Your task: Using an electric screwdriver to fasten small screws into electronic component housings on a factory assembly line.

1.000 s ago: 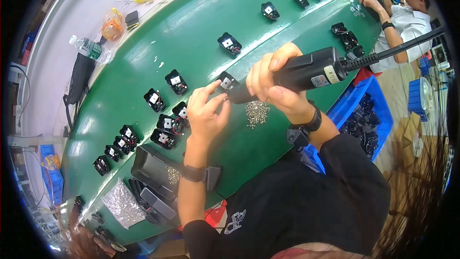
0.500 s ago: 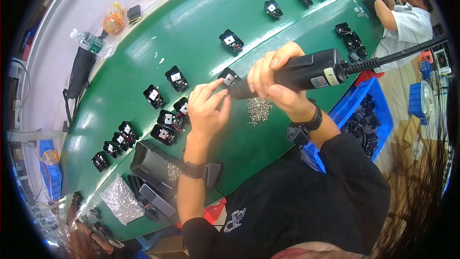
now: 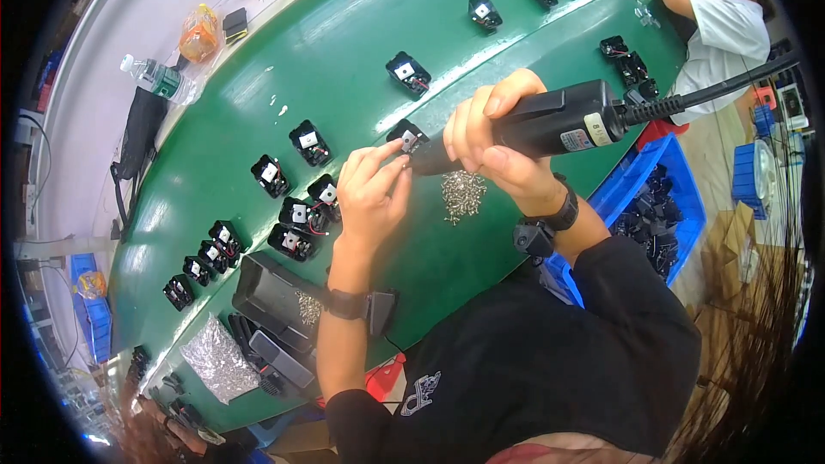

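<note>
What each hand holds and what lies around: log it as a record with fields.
right hand: grips black corded electric screwdriver
left hand: at the screwdriver's nose; anything pinched is too small to tell
nearest housing: black, open, partly hidden
screws: silver, loose pile on green table
right side: blue bin of black parts

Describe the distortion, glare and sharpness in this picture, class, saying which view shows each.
Head view: the far edge of the green table bows and black fills the corners; head view: pale glare streaks its surface; head view: the right hand and black corded tool look fairly clear, while the lower-left rim is smeared.
</note>
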Demonstrator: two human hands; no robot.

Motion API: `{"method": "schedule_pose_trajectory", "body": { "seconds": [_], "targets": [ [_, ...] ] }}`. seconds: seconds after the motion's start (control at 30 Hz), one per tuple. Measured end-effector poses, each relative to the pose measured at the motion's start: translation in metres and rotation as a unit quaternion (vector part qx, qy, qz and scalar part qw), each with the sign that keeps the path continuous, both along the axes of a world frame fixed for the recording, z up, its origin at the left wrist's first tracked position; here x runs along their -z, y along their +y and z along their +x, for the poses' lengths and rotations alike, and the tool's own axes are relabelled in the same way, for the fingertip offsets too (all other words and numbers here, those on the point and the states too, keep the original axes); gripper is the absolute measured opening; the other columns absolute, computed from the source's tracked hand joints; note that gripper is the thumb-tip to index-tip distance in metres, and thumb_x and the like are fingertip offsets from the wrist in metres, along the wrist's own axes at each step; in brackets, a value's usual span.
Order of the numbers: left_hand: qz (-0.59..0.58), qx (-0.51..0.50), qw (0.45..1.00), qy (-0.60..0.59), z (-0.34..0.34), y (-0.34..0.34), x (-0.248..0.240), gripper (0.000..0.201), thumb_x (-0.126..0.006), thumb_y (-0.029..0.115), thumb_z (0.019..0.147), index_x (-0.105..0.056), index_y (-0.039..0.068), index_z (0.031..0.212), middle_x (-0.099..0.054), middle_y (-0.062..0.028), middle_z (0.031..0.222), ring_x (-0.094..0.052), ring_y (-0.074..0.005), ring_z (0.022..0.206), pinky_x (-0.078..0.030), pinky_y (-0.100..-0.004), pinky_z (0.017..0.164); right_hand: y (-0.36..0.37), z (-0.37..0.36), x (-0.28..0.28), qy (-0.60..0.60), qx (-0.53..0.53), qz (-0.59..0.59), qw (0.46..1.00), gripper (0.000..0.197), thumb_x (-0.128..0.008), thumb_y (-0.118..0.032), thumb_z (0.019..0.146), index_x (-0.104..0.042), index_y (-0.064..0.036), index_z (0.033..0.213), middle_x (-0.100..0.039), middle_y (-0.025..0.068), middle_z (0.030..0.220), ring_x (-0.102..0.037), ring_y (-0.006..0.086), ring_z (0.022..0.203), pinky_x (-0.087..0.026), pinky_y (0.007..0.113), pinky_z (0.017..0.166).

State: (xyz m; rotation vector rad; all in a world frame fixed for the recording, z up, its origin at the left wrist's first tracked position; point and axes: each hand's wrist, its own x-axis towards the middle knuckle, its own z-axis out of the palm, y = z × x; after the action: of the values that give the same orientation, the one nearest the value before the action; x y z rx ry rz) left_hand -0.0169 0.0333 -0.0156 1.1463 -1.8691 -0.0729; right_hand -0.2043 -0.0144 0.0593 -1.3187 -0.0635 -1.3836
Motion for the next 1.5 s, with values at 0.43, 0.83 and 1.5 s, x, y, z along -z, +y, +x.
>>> {"method": "schedule_pose_trajectory", "body": {
  "seconds": [0.43,0.83,1.5],
  "targets": [
    [0.147,-0.135,0.972,-0.126,-0.014,-0.012,-0.014,0.097,-0.085,0.040,0.058,-0.045,0.004,0.139,-0.048,-0.0171,0.140,-0.044,-0.0302,0.129,-0.032,-0.0464,0.102,-0.022,0.016,0.019,0.025,0.081,-0.026,0.996,0.036,-0.063,-0.003,0.082,-0.042,-0.0059,0.110,-0.051,0.0059,0.072,-0.053,0.0158,0.061,-0.048,0.035,0.064],
    [0.171,-0.131,0.966,-0.144,-0.013,-0.013,0.001,0.073,-0.085,0.036,0.059,-0.059,0.009,0.121,-0.064,-0.0147,0.115,-0.057,-0.0261,0.115,-0.036,-0.0424,0.094,-0.034,0.023,0.041,0.060,0.111,-0.009,0.992,0.035,-0.060,0.006,0.078,-0.045,-0.0003,0.109,-0.056,0.0080,0.071,-0.056,0.0142,0.062,-0.050,0.030,0.061],
    [0.168,-0.101,0.974,-0.110,-0.013,-0.017,0.006,0.071,-0.085,0.032,0.058,-0.060,0.006,0.119,-0.067,-0.0108,0.108,-0.063,-0.0242,0.102,-0.039,-0.0401,0.091,-0.036,0.018,0.046,0.068,0.098,0.024,0.993,0.035,-0.059,0.004,0.079,-0.043,-0.0042,0.109,-0.052,0.0071,0.071,-0.054,0.0157,0.061,-0.050,0.033,0.063]
  ]
}}
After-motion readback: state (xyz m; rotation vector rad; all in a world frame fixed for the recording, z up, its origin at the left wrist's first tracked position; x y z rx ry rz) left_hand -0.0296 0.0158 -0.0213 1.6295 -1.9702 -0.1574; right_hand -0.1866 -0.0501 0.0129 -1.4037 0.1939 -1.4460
